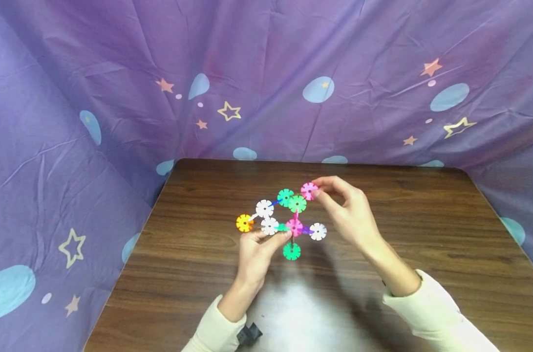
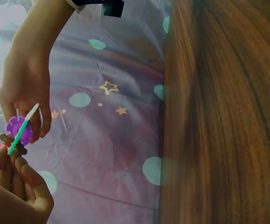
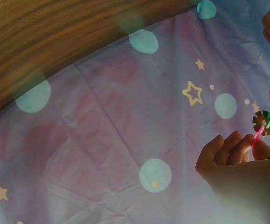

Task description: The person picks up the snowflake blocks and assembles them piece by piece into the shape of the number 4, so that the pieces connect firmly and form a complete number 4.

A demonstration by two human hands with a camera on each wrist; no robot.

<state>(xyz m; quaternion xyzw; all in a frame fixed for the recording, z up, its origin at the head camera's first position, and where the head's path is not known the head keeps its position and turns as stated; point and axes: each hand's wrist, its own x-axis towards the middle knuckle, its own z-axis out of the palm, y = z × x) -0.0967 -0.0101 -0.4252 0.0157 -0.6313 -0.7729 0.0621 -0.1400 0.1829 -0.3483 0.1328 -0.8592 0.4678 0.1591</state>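
A linked structure of notched plastic snowflake discs is held up above the table. Its parts include an orange disc point(image 1: 244, 223), white discs, green discs, a central pink disc point(image 1: 294, 228) and a white disc point(image 1: 317, 231) joined on the right by a purple one. My left hand point(image 1: 254, 258) pinches the structure from below, near the central pink disc. At the upper right, my right hand point(image 1: 354, 212) pinches another pink disc point(image 1: 309, 191) between thumb and fingers, beside a light green disc point(image 1: 297, 204). A brown disc point(image 3: 264, 123) shows by the right fingertips in the right wrist view.
The dark wooden table point(image 1: 187, 293) spreads beneath both hands. A purple curtain point(image 1: 266, 88) with stars and blue spots hangs behind it and along its sides. A small black object point(image 1: 249, 335) is by the left cuff.
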